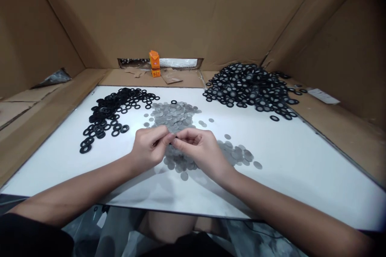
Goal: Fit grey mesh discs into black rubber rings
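Note:
My left hand and my right hand meet fingertip to fingertip over the middle of the white board. Both are closed in a pinch around a small dark item, mostly hidden by the fingers. Beneath and behind them lies a pile of thin grey discs, and more grey discs spread to the right of my right hand. Black rings are heaped at the left. At the back right is a big heap of black rings with grey centres.
Cardboard walls enclose the back and sides. An orange carton stands behind the board, before a slot in the back wall. A white paper lies on the right cardboard ledge. One black ring sits behind the disc pile.

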### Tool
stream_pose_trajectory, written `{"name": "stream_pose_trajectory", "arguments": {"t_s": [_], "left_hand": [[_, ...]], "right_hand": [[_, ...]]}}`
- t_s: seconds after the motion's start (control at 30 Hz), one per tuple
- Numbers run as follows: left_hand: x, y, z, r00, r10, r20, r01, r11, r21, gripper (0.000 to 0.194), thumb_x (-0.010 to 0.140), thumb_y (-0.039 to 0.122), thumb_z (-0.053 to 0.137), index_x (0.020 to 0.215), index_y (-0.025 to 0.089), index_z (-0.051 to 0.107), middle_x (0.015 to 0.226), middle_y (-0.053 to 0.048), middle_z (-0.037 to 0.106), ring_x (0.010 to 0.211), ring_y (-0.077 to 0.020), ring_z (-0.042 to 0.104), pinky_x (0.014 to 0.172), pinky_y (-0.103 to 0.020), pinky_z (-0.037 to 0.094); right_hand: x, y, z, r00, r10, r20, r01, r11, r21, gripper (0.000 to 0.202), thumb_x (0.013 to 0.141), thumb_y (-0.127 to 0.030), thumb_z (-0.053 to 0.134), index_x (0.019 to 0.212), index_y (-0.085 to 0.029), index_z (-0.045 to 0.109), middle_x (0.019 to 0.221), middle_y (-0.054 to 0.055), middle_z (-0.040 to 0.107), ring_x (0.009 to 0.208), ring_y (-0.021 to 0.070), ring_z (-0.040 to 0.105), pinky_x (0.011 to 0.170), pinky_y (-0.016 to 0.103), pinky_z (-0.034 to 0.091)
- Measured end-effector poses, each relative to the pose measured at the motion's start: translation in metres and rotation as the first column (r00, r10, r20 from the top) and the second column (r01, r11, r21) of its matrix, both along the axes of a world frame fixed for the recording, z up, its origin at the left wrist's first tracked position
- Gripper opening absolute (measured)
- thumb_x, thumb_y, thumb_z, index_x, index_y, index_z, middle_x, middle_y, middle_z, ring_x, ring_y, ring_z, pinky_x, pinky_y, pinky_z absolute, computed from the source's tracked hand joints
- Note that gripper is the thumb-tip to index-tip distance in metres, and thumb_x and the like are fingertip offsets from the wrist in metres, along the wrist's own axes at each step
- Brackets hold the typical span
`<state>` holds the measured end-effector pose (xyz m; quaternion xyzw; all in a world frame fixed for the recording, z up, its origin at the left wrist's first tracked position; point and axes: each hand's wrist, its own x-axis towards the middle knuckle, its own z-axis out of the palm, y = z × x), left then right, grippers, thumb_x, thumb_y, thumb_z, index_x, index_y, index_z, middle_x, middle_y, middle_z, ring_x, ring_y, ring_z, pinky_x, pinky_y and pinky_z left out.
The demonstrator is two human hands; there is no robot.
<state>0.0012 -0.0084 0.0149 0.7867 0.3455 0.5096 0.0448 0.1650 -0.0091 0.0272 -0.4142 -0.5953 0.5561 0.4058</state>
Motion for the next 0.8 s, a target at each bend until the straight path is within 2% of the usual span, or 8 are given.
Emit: {"name": "stream_pose_trajectory", "arguments": {"t_s": [0.1, 0.17, 0.27, 0.4, 0.57, 0.63, 0.73, 0.8], "left_hand": [[-0.004, 0.004, -0.002, 0.995, -0.102, -0.009, 0.098, 0.974, -0.206, 0.038, 0.093, 0.027, 0.046, 0.057, 0.018, 0.038, 0.049, 0.005, 0.038, 0.044, -0.0072, 0.036, 0.044, -0.021, 0.028], [-0.006, 0.008, -0.006, 0.982, -0.186, 0.02, 0.181, 0.917, -0.356, 0.038, 0.096, 0.034, 0.042, 0.061, 0.018, 0.04, 0.051, 0.003, 0.043, 0.047, -0.0085, 0.041, 0.046, -0.022, 0.032], [-0.008, 0.01, -0.011, 0.949, -0.27, 0.163, 0.315, 0.799, -0.512, 0.034, 0.096, 0.041, 0.042, 0.07, 0.019, 0.042, 0.054, 0.004, 0.046, 0.047, -0.0086, 0.042, 0.046, -0.022, 0.033], [-0.006, 0.01, -0.014, 0.892, -0.248, 0.378, 0.442, 0.655, -0.613, 0.032, 0.093, 0.045, 0.049, 0.075, 0.019, 0.041, 0.053, 0.006, 0.045, 0.042, -0.0066, 0.037, 0.042, -0.021, 0.03], [-0.002, 0.009, -0.015, 0.856, -0.195, 0.479, 0.498, 0.56, -0.662, 0.033, 0.093, 0.048, 0.046, 0.076, 0.02, 0.038, 0.05, 0.008, 0.039, 0.039, -0.0066, 0.033, 0.039, -0.02, 0.026], [-0.002, 0.009, -0.015, 0.869, -0.207, 0.449, 0.476, 0.596, -0.647, 0.033, 0.094, 0.047, 0.045, 0.076, 0.02, 0.039, 0.051, 0.008, 0.037, 0.04, -0.0066, 0.032, 0.039, -0.021, 0.026], [-0.003, 0.008, -0.013, 0.935, -0.224, 0.276, 0.347, 0.746, -0.568, 0.032, 0.094, 0.043, 0.046, 0.073, 0.018, 0.043, 0.054, 0.006, 0.039, 0.046, -0.0073, 0.036, 0.044, -0.021, 0.027], [-0.004, 0.008, -0.011, 0.955, -0.229, 0.186, 0.294, 0.795, -0.531, 0.033, 0.094, 0.042, 0.047, 0.071, 0.018, 0.044, 0.055, 0.005, 0.042, 0.048, -0.0081, 0.039, 0.045, -0.022, 0.028]], "right_hand": [[0.002, -0.002, 0.003, 0.999, -0.043, 0.028, 0.043, 0.999, 0.005, 0.02, 0.072, -0.035, 0.071, 0.068, -0.016, 0.065, 0.065, 0.0, 0.061, 0.059, 0.0118, 0.052, 0.054, 0.025, 0.041], [0.003, -0.002, 0.004, 0.998, -0.056, 0.027, 0.057, 0.998, -0.013, 0.018, 0.071, -0.033, 0.071, 0.067, -0.017, 0.064, 0.064, 0.0, 0.06, 0.058, 0.0114, 0.052, 0.054, 0.025, 0.041], [0.004, -0.001, 0.004, 0.997, -0.071, -0.015, 0.07, 0.997, -0.038, 0.018, 0.071, -0.032, 0.072, 0.069, -0.017, 0.065, 0.065, 0.0, 0.061, 0.06, 0.0117, 0.053, 0.056, 0.025, 0.042], [0.008, 0.002, 0.001, 0.995, -0.038, -0.094, 0.031, 0.997, -0.074, 0.02, 0.072, -0.035, 0.073, 0.073, -0.016, 0.067, 0.072, 0.0, 0.064, 0.065, 0.012, 0.057, 0.062, 0.025, 0.044], [0.011, 0.004, 0.0, 0.991, 0.025, -0.133, -0.042, 0.991, -0.126, 0.023, 0.073, -0.038, 0.074, 0.077, -0.015, 0.07, 0.072, 0.001, 0.065, 0.069, 0.0129, 0.059, 0.067, 0.026, 0.045], [0.011, 0.004, -0.001, 0.993, -0.003, -0.12, -0.011, 0.993, -0.116, 0.023, 0.073, -0.038, 0.073, 0.076, -0.015, 0.07, 0.071, 0.001, 0.065, 0.068, 0.0129, 0.059, 0.067, 0.027, 0.045], [0.01, 0.003, -0.002, 0.996, -0.057, -0.068, 0.051, 0.995, -0.087, 0.02, 0.073, -0.036, 0.073, 0.076, -0.016, 0.07, 0.07, 0.001, 0.065, 0.065, 0.0126, 0.057, 0.064, 0.027, 0.044], [0.01, 0.002, -0.002, 0.997, -0.072, -0.038, 0.069, 0.995, -0.065, 0.019, 0.073, -0.035, 0.073, 0.077, -0.016, 0.07, 0.069, 0.001, 0.064, 0.064, 0.0128, 0.056, 0.062, 0.026, 0.044]]}}
